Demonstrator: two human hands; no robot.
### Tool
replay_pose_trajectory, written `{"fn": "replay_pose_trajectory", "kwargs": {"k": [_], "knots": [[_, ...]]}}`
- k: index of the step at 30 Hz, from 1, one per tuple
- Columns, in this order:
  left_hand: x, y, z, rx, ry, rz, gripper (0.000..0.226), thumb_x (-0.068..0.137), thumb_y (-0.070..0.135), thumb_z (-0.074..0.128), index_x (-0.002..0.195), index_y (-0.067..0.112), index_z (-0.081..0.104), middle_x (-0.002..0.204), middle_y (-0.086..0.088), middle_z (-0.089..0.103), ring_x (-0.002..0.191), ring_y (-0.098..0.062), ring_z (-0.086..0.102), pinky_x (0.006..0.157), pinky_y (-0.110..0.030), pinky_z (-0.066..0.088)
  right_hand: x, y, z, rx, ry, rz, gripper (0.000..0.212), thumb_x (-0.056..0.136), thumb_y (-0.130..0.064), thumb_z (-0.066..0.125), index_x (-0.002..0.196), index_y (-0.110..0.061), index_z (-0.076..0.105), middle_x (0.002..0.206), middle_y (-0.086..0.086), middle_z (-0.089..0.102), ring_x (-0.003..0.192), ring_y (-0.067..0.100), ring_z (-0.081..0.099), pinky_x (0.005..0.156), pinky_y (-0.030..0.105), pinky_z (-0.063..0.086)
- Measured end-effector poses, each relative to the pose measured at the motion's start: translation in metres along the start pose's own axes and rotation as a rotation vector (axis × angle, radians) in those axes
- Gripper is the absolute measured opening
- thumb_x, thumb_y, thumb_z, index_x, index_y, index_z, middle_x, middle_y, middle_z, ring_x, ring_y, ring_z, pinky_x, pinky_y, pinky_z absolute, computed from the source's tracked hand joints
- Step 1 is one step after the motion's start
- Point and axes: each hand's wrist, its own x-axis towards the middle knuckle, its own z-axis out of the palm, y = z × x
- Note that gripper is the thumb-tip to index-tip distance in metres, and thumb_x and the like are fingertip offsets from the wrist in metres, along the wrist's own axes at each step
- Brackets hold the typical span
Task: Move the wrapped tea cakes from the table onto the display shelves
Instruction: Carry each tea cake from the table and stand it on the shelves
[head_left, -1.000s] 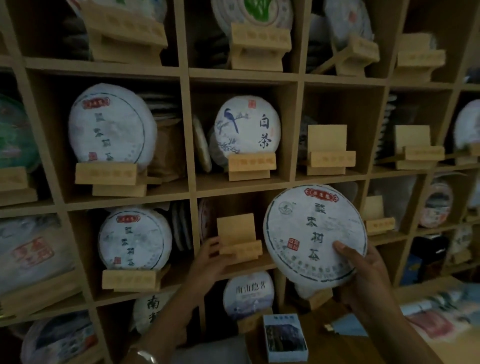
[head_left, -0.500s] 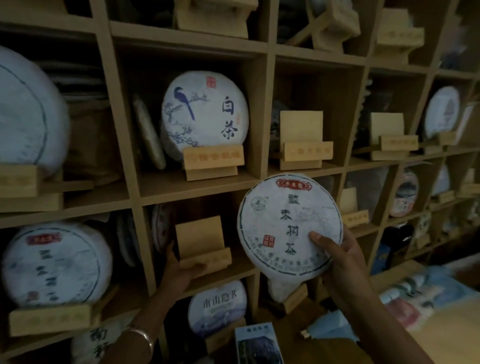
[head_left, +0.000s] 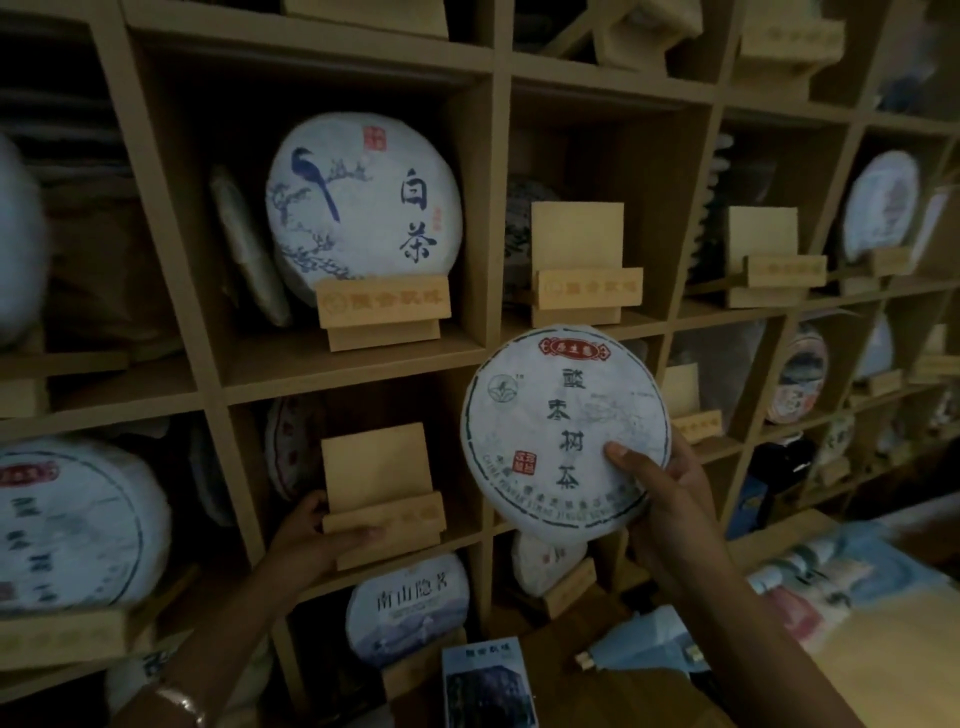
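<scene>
My right hand (head_left: 670, 499) holds a round white-wrapped tea cake (head_left: 556, 421) upright, thumb on its printed face and fingers behind its right edge. The cake hangs in front of the wooden shelf grid (head_left: 353, 371), just right of a cubby with an empty wooden stand (head_left: 382, 483). My left hand (head_left: 311, 535) grips the left side of that stand's base, thumb along its front ledge.
Other cubbies hold wrapped cakes on stands, such as the bird-print cake (head_left: 363, 202) above and a cake (head_left: 410, 608) below. Two empty stands (head_left: 582, 260) (head_left: 769, 254) sit in the upper right cubbies. A small box (head_left: 488, 680) and wrapped items (head_left: 810, 577) lie on the table.
The view has drawn closer to the shelves and shifted right. My right hand has kept the cake beside the empty stand, and my left hand has stayed on the stand's base.
</scene>
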Motion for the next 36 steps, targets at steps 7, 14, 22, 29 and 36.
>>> {"fn": "replay_pose_trajectory", "kwargs": {"k": [7,14,22,29,36], "knots": [[-0.077,0.063,0.007,0.137,-0.274,-0.002,0.083,0.031,0.028,0.096,0.108,0.022,0.065,0.111,-0.008,0.071,0.098,-0.021,0.068,0.075,-0.035,0.059,-0.003,-0.018,0.023,0.020,-0.090,-0.052,0.055,0.080,-0.007,0.064,0.133,-0.020,0.055,0.126,0.007,0.069,0.114,0.026,0.066,0.084,0.042,0.060],[-0.139,0.106,0.026,0.151,-0.425,0.003,0.079,0.038,0.030,0.096,0.110,0.025,0.064,0.107,-0.001,0.073,0.094,-0.015,0.073,0.075,-0.034,0.062,-0.021,-0.034,0.041,-0.019,-0.143,-0.157,0.052,0.081,-0.005,0.066,0.129,-0.021,0.056,0.122,0.004,0.071,0.110,0.024,0.068,0.079,0.036,0.061],[-0.162,0.125,0.041,0.107,-0.438,0.037,0.077,0.044,0.020,0.099,0.111,0.024,0.061,0.110,-0.002,0.070,0.096,-0.018,0.071,0.073,-0.035,0.062,-0.037,-0.050,0.039,-0.073,-0.167,-0.199,0.058,0.080,-0.008,0.070,0.134,-0.022,0.052,0.124,0.007,0.069,0.111,0.027,0.068,0.079,0.042,0.061],[-0.164,0.128,0.049,0.001,-0.382,0.073,0.081,0.035,0.029,0.097,0.109,0.029,0.063,0.104,0.005,0.073,0.093,-0.013,0.071,0.072,-0.033,0.061,-0.041,-0.044,0.039,-0.155,-0.169,-0.187,0.057,0.076,-0.017,0.073,0.128,-0.032,0.055,0.124,0.006,0.069,0.112,0.027,0.067,0.085,0.051,0.058],[-0.164,0.113,0.049,-0.043,-0.318,0.082,0.084,0.033,0.025,0.099,0.110,0.026,0.065,0.107,0.000,0.073,0.095,-0.017,0.071,0.076,-0.035,0.061,-0.033,-0.042,0.042,-0.437,-0.177,-0.145,0.042,0.071,-0.040,0.075,0.110,-0.043,0.060,0.110,-0.011,0.073,0.097,0.004,0.070,0.068,0.021,0.059]]}}
